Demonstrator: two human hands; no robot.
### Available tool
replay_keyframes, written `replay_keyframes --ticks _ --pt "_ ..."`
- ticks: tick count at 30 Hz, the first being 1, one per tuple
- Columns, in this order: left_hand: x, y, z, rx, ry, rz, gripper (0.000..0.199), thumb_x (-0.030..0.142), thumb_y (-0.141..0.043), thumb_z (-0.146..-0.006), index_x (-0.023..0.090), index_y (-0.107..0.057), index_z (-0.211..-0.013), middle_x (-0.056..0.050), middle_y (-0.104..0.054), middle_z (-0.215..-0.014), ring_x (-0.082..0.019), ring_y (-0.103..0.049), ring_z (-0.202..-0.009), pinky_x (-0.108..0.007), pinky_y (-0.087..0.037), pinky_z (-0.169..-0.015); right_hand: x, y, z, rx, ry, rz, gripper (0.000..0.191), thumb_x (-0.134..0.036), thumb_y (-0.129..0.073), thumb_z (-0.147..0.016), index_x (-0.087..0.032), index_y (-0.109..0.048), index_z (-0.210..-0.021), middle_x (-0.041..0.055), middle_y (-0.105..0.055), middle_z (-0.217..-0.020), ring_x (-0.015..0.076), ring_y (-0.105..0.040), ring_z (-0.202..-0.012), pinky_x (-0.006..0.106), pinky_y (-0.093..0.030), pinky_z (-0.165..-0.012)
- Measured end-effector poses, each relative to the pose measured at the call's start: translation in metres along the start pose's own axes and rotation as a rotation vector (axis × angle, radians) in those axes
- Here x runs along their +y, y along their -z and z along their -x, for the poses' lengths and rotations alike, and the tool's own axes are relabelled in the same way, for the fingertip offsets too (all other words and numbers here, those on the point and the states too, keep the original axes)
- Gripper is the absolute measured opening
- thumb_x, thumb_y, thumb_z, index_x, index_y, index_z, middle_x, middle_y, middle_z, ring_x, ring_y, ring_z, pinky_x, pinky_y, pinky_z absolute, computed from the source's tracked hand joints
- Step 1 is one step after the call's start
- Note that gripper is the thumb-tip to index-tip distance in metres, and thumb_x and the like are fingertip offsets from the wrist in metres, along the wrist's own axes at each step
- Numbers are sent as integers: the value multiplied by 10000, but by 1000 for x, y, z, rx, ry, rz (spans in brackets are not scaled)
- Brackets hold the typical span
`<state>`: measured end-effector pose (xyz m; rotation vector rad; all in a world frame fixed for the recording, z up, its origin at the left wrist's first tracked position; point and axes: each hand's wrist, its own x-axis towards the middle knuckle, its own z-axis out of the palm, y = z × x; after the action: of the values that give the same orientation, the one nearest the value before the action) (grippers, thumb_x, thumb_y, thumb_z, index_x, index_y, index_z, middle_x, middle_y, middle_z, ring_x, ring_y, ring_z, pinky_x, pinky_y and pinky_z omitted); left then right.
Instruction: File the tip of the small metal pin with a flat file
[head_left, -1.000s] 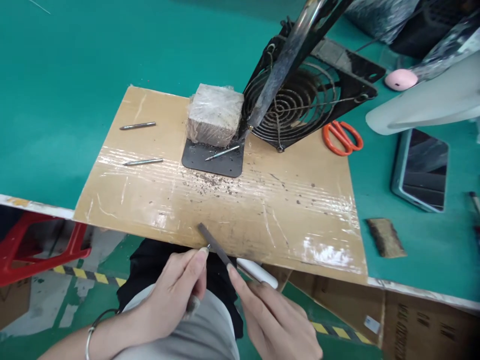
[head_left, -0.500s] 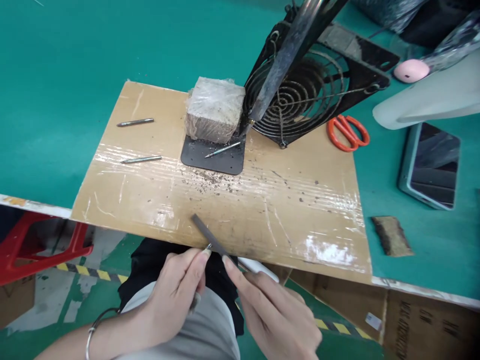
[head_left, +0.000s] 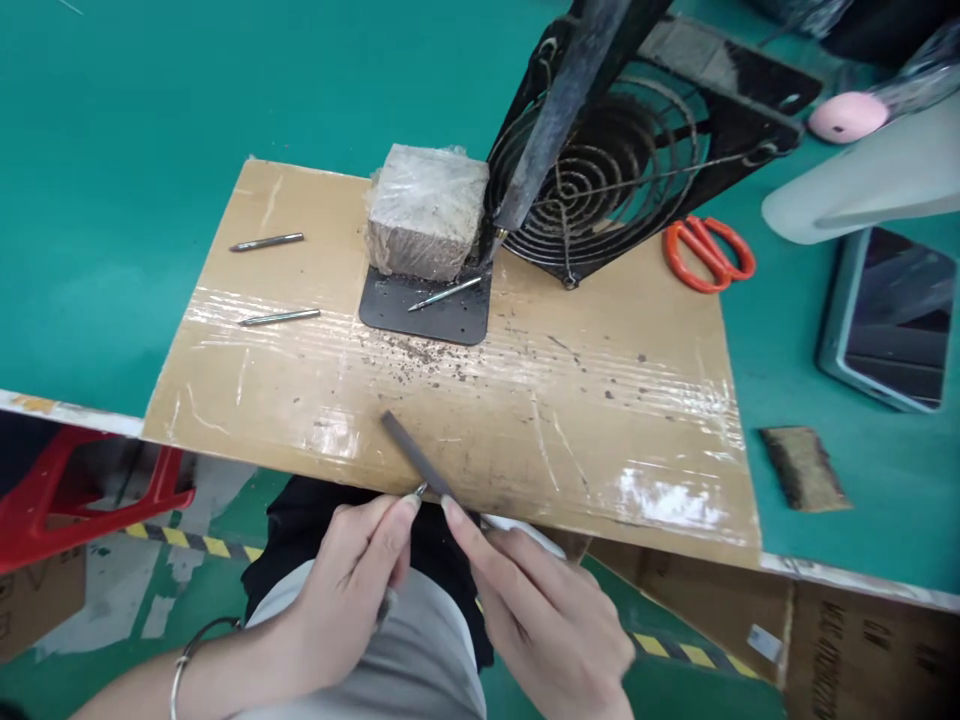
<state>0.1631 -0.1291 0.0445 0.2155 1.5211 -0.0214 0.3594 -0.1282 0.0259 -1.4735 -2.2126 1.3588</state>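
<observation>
My left hand (head_left: 360,580) is closed around a small metal tip (head_left: 421,489) that pokes out between thumb and forefinger. A flat grey file (head_left: 409,447) with a white handle (head_left: 529,535) is gripped in my right hand (head_left: 532,610), its forefinger lying along the blade. The file slants up and left over the front edge of the cardboard (head_left: 300,400), against or very near the metal tip. Two pointed metal tips (head_left: 268,242) (head_left: 280,317) lie on the cardboard at left. Another tip (head_left: 445,293) rests on a black plate (head_left: 424,318).
A plastic-wrapped block (head_left: 427,210) stands behind the plate. A black fan (head_left: 592,180) has a soldering iron (head_left: 555,120) in front of it. Orange-handled scissors (head_left: 705,255), a phone-like device (head_left: 892,318) and a brown pad (head_left: 805,468) lie at right. A red stool (head_left: 161,490) is lower left.
The file has shifted slightly upward along the metal tip, and my right hand has moved a little with it. The view has shifted slightly. Both hands keep their hold.
</observation>
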Motion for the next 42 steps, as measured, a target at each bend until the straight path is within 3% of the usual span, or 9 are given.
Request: replay_keyframes --ticks 5,9,14,18,23,26,30,37,42 --pt "1 4 0 -68 23 24 622 577 -315 -1076 244 -425 -562 21 -430 -532 -150 -428 -549 -313 -351 -628 -3 7 10 -2 -30 20 629 -31 -530 -1040 -264 -452 -1619 -28 -723 -761 75 -682 -635 221 -491 -639" --pt "-3 3 1 -11 -8 -44 550 495 -318 -1081 245 -424 -603 32 -427 -539 -145 -414 -536 -308 -339 -600 -3 0 4 43 -43 -17 646 -36 -534 -1052 -267 -401 -1641 -43 -700 -732 69 -656 -608 230 -473 -618" --pt "-4 1 4 41 -75 -181 485 393 -350 -1096 235 -432 -645 52 -407 -554 -133 -427 -531 -295 -346 -609 -5 9 13 -44 -63 -7 666 14 -510 -1020 -250 -437 -1628 -24 -717 -770 68 -681 -648 224 -483 -643" --pt "-4 0 3 52 -168 -210 457 350 -351 -1109 233 -424 -674 62 -407 -563 -128 -412 -535 -290 -344 -618 -4 3 5 26 -53 -8 644 -29 -521 -1058 -270 -393 -1641 -42 -696 -726 63 -651 -607 234 -458 -611" --pt "-1 1 2 21 -69 -137 498 405 -340 -1107 239 -411 -643 57 -405 -545 -128 -410 -523 -291 -333 -587 -4 5 11 -12 -40 9 649 -11 -498 -1050 -258 -399 -1642 -32 -707 -751 69 -668 -645 221 -476 -656" --pt "2 3 2 -18 -25 -99 537 467 -320 -1087 244 -411 -607 45 -398 -532 -136 -385 -516 -305 -330 -586 -4 9 19 -49 -41 -30 567 9 -522 -1013 -206 -590 -1533 -15 -707 -765 76 -678 -656 224 -482 -649" --pt "2 4 2 -19 10 -78 565 540 -314 -1076 245 -417 -604 31 -425 -539 -146 -400 -536 -312 -333 -600 -4 -2 9 47 -37 -7 372 -13 -536 -1014 -180 -780 -1239 -24 -716 -742 68 -667 -622 224 -476 -640" --pt "-8 1 3 45 61 -151 596 647 -320 -1044 248 -412 -611 36 -384 -542 -150 -397 -526 -311 -327 -580 -4 0 9 49 -42 -40 372 -31 -522 -1020 -207 -781 -1221 -40 -698 -756 55 -680 -629 180 -486 -634" --pt "-11 2 2 31 4 -135 575 583 -302 -1082 238 -402 -633 43 -375 -541 -140 -367 -512 -298 -299 -554 1 -2 5 43 -6 -40 404 12 -515 -995 -157 -747 -1281 -23 -712 -770 69 -685 -647 197 -502 -689"
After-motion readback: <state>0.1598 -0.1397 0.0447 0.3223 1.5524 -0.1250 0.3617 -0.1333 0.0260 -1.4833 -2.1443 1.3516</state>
